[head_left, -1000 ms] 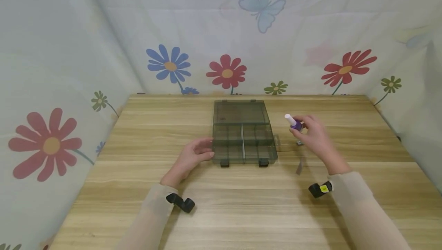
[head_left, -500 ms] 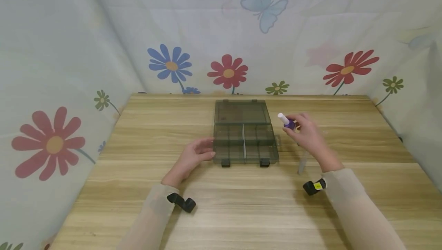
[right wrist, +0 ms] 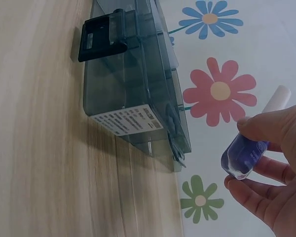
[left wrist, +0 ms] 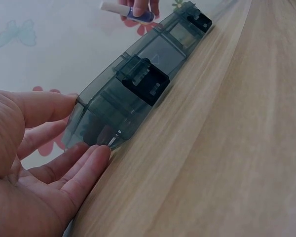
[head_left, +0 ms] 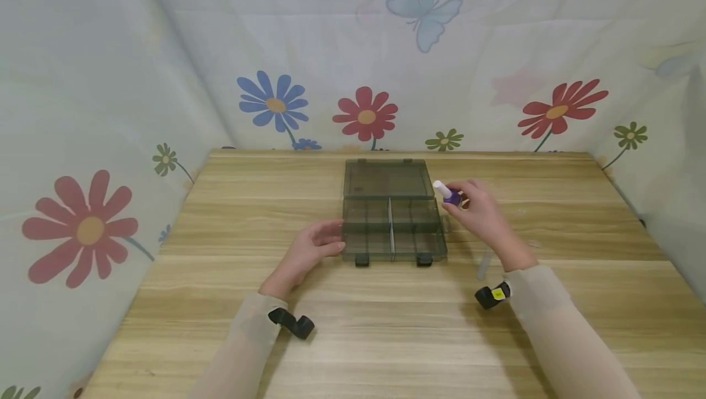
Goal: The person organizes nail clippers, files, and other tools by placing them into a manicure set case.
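A dark translucent plastic organizer box [head_left: 364,242] stands on the wooden table with its lid [head_left: 388,179] swung back. A pale divider [head_left: 392,230] runs between its left and right compartments. My left hand [head_left: 311,249] touches the box's left wall; the left wrist view shows the fingertips [left wrist: 102,154] low at its corner and another digit at the top edge. In my right hand [head_left: 481,212], thumb and fingers pinch a purple nail polish bottle [right wrist: 244,153] with a white cap, raised beside the box's right back corner. The cap tilts toward the box.
Two black latches [head_left: 424,259] project from the box's front. A white printed label [right wrist: 128,120] is on its right wall. A small clear strip [head_left: 484,265] lies on the table [head_left: 386,338] below my right wrist. A flower-print cloth [head_left: 309,31] stands behind the table.
My right hand has moved left with the nail polish bottle, bringing it close to the box. More of the clear strip's surroundings show now. My left hand has stayed at the box.
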### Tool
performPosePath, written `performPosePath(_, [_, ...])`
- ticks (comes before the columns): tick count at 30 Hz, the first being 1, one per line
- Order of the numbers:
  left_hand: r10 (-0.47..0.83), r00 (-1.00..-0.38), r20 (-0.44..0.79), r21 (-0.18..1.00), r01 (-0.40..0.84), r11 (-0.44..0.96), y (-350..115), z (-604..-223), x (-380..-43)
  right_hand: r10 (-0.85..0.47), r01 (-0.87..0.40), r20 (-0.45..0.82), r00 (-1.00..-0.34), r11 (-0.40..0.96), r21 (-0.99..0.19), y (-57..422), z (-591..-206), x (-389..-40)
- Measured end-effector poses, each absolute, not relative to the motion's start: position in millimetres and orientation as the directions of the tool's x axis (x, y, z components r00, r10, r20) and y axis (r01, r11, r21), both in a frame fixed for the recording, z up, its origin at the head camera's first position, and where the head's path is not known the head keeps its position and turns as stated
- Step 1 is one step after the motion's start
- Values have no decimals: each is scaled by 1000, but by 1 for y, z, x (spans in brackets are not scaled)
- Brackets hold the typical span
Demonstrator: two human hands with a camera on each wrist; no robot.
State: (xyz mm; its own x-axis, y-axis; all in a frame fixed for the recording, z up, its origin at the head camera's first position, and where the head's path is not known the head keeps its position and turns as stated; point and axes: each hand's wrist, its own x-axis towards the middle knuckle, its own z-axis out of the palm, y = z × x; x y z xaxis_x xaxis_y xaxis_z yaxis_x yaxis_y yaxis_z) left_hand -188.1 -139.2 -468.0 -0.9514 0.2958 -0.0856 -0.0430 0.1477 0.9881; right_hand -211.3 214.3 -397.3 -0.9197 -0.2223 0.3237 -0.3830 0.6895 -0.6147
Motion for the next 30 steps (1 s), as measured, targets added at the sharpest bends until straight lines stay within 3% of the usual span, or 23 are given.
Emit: performPosePath(30, [287, -955, -76, 989, -35, 147, -139, -471, -185, -348, -435, 262, -900, 699, -567, 184, -412, -224])
